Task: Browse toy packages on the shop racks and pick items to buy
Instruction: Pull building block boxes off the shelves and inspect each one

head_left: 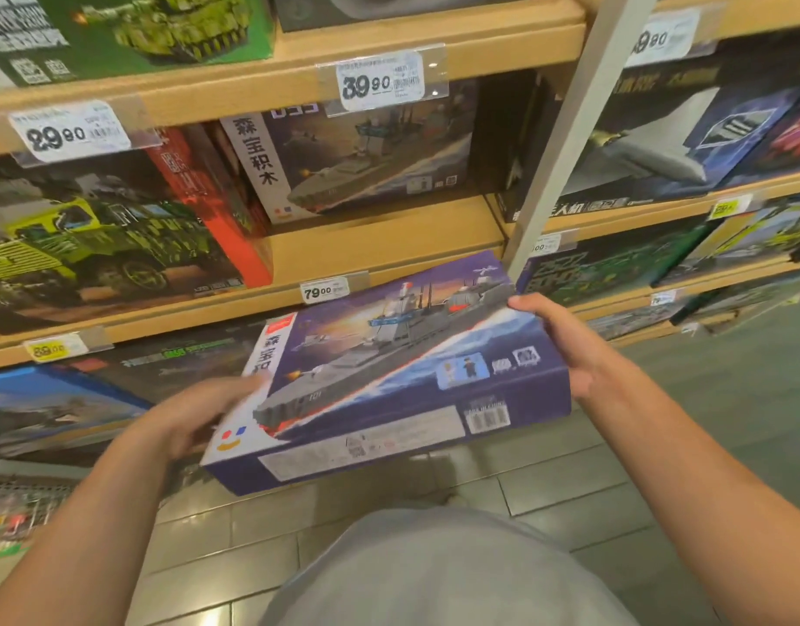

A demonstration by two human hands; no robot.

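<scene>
**Warship Box Held Off the Shelf: Risks and Blind Spots**

The warship box (389, 372) is gripped at its right end by the right hand (565, 350), thumb curled over the top edge. The left hand (199, 413) is blurred; its grip cannot be told. The box is held tilted, clear of the shelf (380, 246). A drop is possible if left-side support is loose. The fingers underneath are hidden.

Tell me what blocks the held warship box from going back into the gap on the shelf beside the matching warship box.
Nothing visible does. The warship box, held by left hand and right hand, sits below the bare shelf gap in front of the matching box.
</scene>
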